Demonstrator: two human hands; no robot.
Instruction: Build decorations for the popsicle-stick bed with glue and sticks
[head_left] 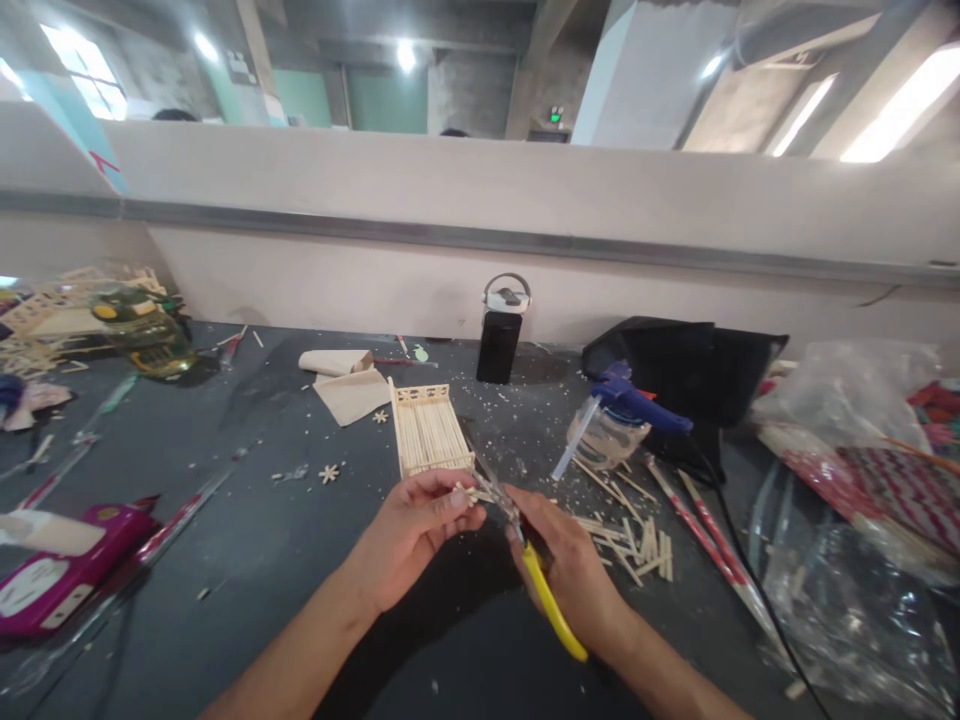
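Left hand [412, 530] pinching a small wooden piece [471, 494], right hand [566, 555] wrapped round yellow-handled pliers [553, 610], metal end at the piece, just nearer than a slatted stick model [431, 428]. Dark tabletop [262, 540] speckled, short sticks [637, 545] lying right, blue glue gun [637, 402] beyond; pale partition [337, 170] behind, then grey room, lit ceiling lamp [406, 55], green sign [556, 115].

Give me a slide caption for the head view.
Left hand pinching a small wooden piece, right hand holding yellow-handled pliers close to it, near a wooden-stick model on a dark table.
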